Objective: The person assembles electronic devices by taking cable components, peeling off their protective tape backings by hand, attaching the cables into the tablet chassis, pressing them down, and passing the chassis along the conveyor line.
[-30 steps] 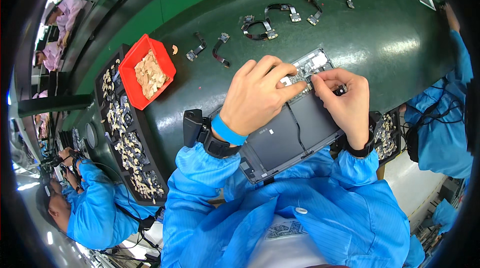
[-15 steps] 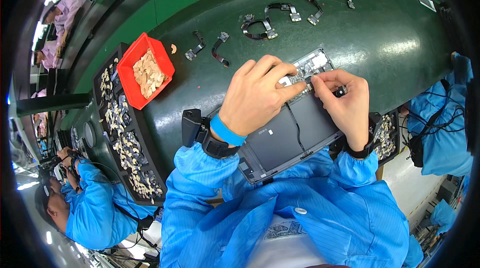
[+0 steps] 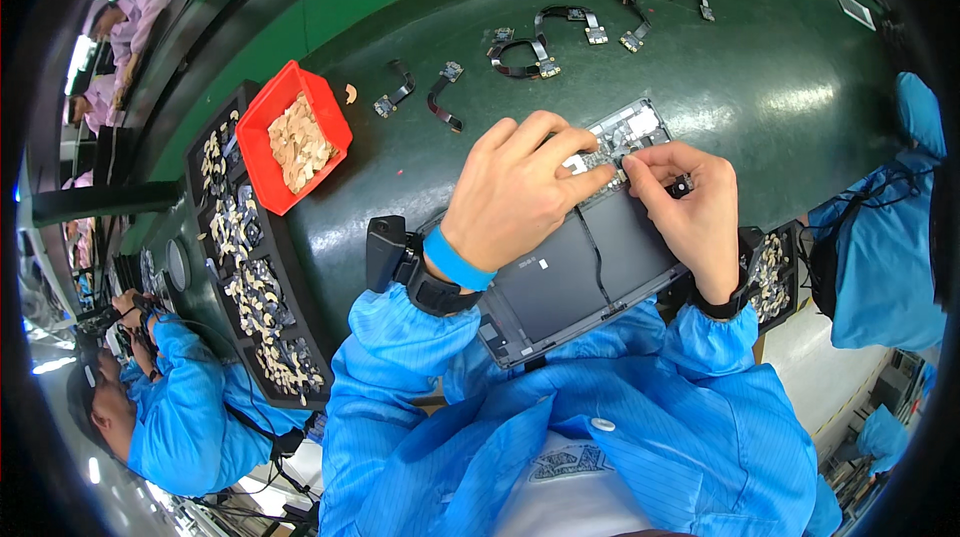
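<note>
An opened tablet-like device [image 3: 545, 282] lies tilted in front of me, with dark flat panels and a thin black cable across them. Along its far edge runs a circuit board [image 3: 635, 127]. My left hand [image 3: 515, 192] rests over the board's left part, fingers apart and tips touching it. Thumb and index fingertip of my right hand [image 3: 697, 207] are pinched together at the board. A small black electronic part [image 3: 682, 184] with bright spots shows within its curled fingers; the pinched end is hidden.
Several black flex cables [image 3: 520, 71] with small boards lie beyond the device on the green table [image 3: 780, 57]. At left stand a red bin [image 3: 262, 152] of tan pieces and a black tray [image 3: 262, 282] of small parts. Another parts tray [image 3: 770, 272] is at right. Co-workers sit on both sides.
Both hands stay at the circuit board with almost no visible movement. The view has shifted very slightly. At right, the co-worker's blue sleeve has moved.
</note>
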The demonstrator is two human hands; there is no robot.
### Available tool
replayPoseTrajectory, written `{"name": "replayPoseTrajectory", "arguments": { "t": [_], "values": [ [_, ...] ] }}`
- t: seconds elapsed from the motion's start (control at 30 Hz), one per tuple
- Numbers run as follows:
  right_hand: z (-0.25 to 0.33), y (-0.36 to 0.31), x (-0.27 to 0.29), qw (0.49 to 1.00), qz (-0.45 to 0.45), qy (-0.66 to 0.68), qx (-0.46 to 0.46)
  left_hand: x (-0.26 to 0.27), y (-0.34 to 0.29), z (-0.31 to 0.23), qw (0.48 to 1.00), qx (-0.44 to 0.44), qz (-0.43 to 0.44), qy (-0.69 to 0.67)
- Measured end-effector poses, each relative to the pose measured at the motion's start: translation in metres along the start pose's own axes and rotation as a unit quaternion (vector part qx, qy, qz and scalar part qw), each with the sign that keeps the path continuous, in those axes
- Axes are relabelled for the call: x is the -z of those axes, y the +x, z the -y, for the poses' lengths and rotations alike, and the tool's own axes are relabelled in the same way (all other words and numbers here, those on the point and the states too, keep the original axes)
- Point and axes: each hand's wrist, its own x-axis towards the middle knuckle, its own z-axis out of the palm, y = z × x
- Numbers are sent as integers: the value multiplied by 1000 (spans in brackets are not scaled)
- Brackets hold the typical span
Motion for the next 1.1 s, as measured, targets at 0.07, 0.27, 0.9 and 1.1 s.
{"name": "replayPoseTrajectory", "arguments": {
  "t": [0.07,0.27,0.9,1.1],
  "values": [
    [1,4,-3,1000,22,3,11,-1,-3,2,1000,4,-2,10],
    [-4,4,6,997,55,-42,40,-8,-9,0,997,-3,-44,63],
    [-32,42,38,992,123,-24,-21,-49,-6,-12,980,36,-85,174],
    [-50,20,89,996,49,-26,72,-44,18,-24,981,15,-136,141]
  ]
}}
